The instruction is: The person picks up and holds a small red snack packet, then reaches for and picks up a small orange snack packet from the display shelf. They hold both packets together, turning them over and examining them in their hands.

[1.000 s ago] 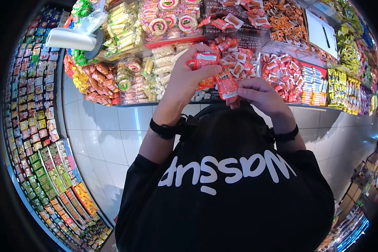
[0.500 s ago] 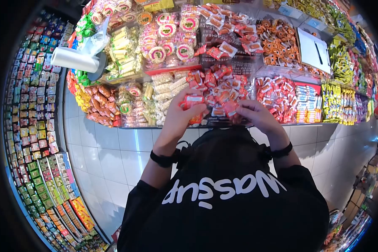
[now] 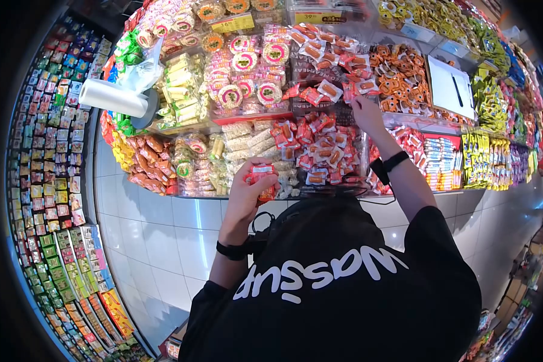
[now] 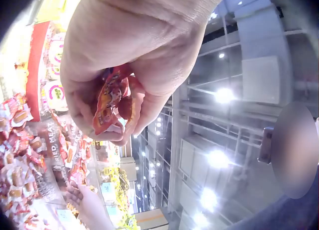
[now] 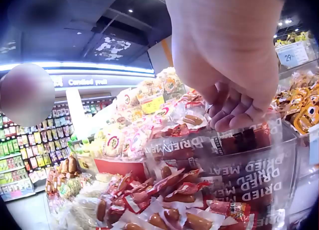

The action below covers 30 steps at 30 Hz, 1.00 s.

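Note:
My left hand (image 3: pixel 247 190) grips red snack packets (image 3: pixel 262 178) in front of the counter, thumb across them. In the left wrist view the fingers wrap round the crinkled red wrappers (image 4: pixel 110 103). My right hand (image 3: pixel 368 113) reaches over the upper dried meat bin, and a small red packet (image 3: pixel 349 92) shows at its pinched fingertips. Seen from the right wrist, the fingers (image 5: pixel 234 110) curl in close above the bin's packets, and the thumb is hidden. Below, the lower bin holds many red-and-white sausage packets (image 3: pixel 330 154).
Clear bin walls printed DRIED MEAT (image 5: pixel 249 175) divide the tiers. Rolled sweets (image 3: pixel 244 60) lie left, orange-wrapped snacks (image 3: pixel 398 75) right. A clipboard with a pen (image 3: pixel 449 84) lies among the right bins. A plastic bag roll (image 3: pixel 111 98) juts out at left.
My right hand has moved away from the left, forward and right, from the lower bin to the upper one. My left hand has drawn back toward the body, still holding its red packets.

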### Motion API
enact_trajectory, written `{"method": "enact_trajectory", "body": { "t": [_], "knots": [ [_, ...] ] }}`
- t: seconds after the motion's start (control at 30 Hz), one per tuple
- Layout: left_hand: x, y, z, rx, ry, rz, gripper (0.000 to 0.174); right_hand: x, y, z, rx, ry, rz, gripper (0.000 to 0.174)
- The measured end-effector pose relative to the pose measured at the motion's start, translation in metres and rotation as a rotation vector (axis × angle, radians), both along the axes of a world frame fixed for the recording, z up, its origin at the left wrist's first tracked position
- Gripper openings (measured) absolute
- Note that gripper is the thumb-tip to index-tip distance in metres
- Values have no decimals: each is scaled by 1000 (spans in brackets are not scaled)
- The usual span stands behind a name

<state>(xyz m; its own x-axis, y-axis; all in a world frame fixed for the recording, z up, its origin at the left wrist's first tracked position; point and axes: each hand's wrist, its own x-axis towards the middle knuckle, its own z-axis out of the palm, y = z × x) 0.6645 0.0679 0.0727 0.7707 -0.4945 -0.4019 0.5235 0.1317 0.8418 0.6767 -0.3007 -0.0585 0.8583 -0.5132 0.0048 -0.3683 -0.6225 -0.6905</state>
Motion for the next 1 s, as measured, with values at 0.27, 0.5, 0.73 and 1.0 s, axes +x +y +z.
{"method": "enact_trajectory", "body": {
  "t": [0.27, 0.5, 0.73, 1.0],
  "knots": [
    [25, -20, -4, 50, 5, -59, 28, 26, -12, -6, -198, 206, -76, 37],
    [50, -50, -11, 54, 1, -191, 30, 15, -10, -1, -160, 81, -131, 40],
    [56, -69, -6, 135, -18, -331, 39, -18, 24, 62, 312, -138, -39, 26],
    [44, -83, -5, 159, -315, -518, 42, -61, 101, 123, 714, -21, 449, 19]
  ]
}}
